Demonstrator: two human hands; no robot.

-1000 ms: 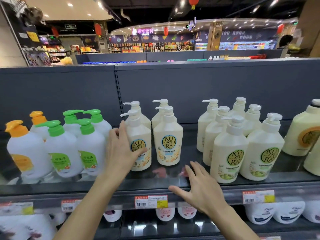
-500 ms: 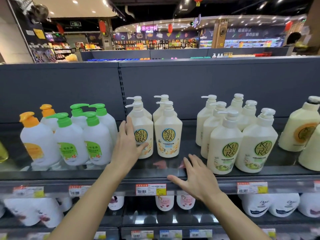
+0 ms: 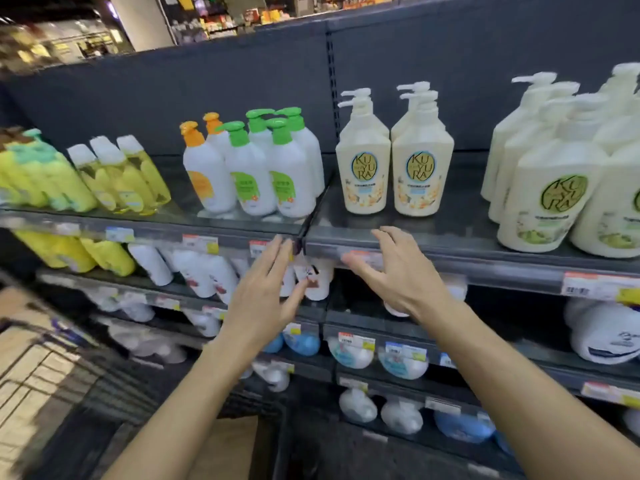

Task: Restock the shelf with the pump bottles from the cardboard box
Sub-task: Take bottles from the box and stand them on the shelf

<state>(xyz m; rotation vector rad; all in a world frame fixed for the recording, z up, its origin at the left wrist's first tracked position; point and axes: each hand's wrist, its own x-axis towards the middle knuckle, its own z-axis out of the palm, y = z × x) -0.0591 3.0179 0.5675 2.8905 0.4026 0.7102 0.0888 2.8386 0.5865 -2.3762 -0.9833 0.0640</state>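
both hands are pulling back off the shelf since a second ago, and the view is swinging left and down: left hand (image 3: 266, 292) and right hand (image 3: 398, 271) are hovering spread and empty in front of the shelf lip (image 3: 485, 268). judging this as between placements, next move is reaching down for the cardboard box (image 3: 228, 448), which is only partly showing below the arms. cream pump bottles (image 3: 394, 157) are standing upright in paired rows, labels forward, just behind the hands.

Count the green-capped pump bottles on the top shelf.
4: two in front, two behind them, standing right of the orange-capped bottles. More may be hidden behind.
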